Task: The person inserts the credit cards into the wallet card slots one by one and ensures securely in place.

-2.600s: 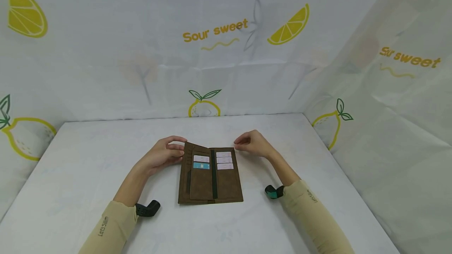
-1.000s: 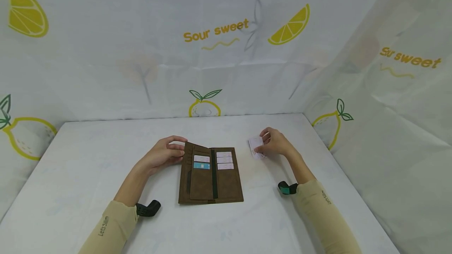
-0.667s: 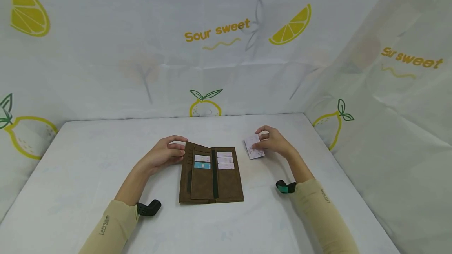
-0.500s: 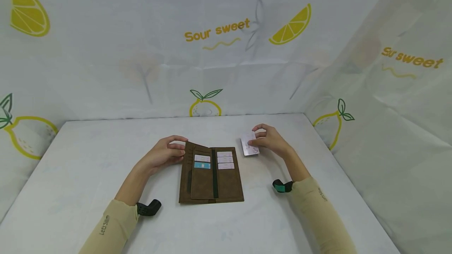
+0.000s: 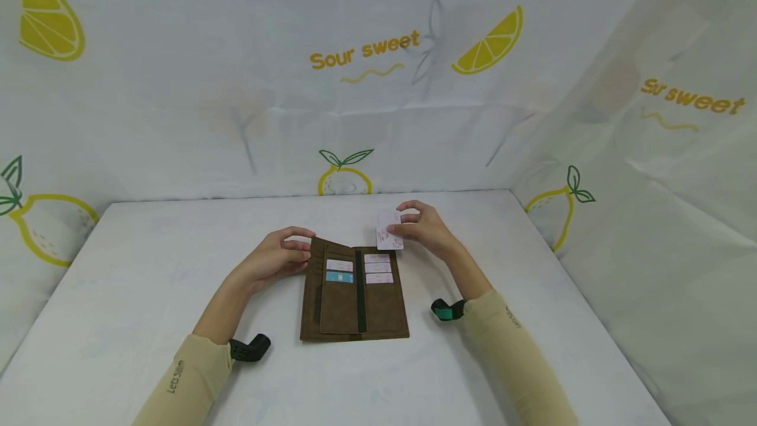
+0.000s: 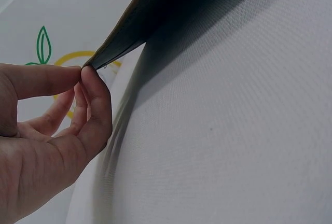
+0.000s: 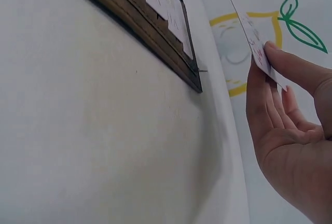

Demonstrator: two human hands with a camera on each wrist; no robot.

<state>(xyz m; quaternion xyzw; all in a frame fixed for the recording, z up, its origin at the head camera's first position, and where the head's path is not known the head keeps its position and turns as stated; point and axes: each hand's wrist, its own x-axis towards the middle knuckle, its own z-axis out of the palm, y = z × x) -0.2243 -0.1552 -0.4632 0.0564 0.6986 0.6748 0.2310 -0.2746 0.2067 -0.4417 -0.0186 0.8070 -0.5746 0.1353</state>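
A brown wallet (image 5: 340,311) lies spread on the table, its left cover tilted up. My left hand (image 5: 273,260) pinches that cover's top corner between thumb and finger, which the left wrist view shows close up. My right hand (image 5: 427,232) pinches a white card with a pinkish print (image 5: 388,230) at its right edge. The card's lower edge overlaps the top of the wallet's right half in the head view. White cards (image 5: 378,268) sit in slots on that half. On the left flap, a white card (image 5: 340,265) sits above a blue card (image 5: 339,277).
A white cloth-covered table (image 5: 195,248) holds the wallet near its middle. Behind it hangs a white backdrop (image 5: 284,130) printed with lemons and "Sour sweet". Each wrist wears a dark camera mount, the left one (image 5: 251,348) close over the table.
My right hand went from beside the wallet to a card on the right, picked it up and carried it left and back to the wallet's top. The left hand stayed on the cover.
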